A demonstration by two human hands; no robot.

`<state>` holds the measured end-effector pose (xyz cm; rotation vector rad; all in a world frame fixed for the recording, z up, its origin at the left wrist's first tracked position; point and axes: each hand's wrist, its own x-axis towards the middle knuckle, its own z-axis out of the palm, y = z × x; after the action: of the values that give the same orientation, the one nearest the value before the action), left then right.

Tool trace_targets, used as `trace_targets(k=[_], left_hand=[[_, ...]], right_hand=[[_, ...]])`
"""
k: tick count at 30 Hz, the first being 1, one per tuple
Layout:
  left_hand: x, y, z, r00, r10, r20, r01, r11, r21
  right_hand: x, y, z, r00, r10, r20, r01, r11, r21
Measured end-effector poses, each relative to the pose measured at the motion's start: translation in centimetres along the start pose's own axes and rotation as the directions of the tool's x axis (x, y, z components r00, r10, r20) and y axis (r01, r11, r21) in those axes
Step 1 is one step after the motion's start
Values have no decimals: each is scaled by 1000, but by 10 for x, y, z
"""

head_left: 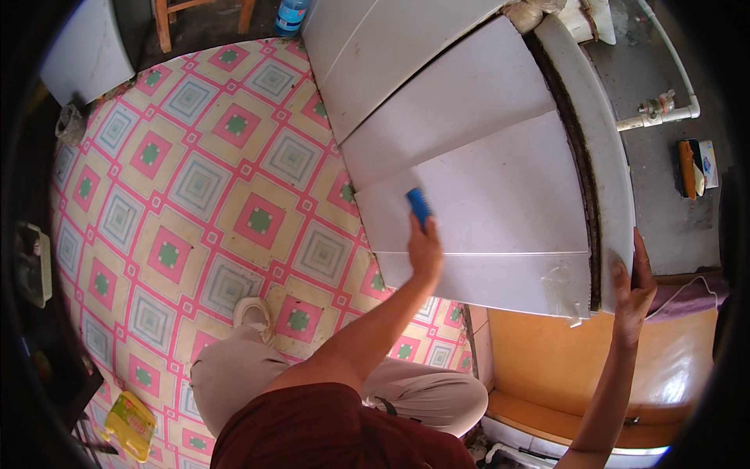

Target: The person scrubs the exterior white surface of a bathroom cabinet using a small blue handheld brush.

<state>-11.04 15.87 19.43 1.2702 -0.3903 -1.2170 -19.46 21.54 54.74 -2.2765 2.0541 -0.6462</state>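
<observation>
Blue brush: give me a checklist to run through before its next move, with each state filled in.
1. Grip on the blue brush: ok, the left hand holds it.
2. Brush touching the white panel: cannot tell, contact is unclear.
3. Right hand on support: ok, it is at the white counter edge.
4. Panel free of scraps: not ok, clear film hangs near its lower right corner.
5. Yellow jug away from the shoe: ok, they are apart.

A blue brush [419, 205] is standing out against white panels [492, 184], while the floor [258, 220] is displaying a pink grid around cream, green and grey-blue squares. A maroon shirt [320, 430] is topping beige trousers [238, 367]; a jug [131, 427] is showing yellow, a cabinet [558, 352] orange-brown, a cloth [670, 303] purple.
</observation>
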Motion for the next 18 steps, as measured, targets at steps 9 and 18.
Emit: trace_targets(k=[9, 18], left_hand=[[-66, 115, 14, 809, 349, 473, -268, 935, -231], [19, 29, -5, 944, 240, 227, -268, 958, 103]], right_hand=[[5, -8, 9, 1000, -31, -7, 30, 998, -53], [-1, 5, -3, 1000, 2, -3, -2, 984, -179]])
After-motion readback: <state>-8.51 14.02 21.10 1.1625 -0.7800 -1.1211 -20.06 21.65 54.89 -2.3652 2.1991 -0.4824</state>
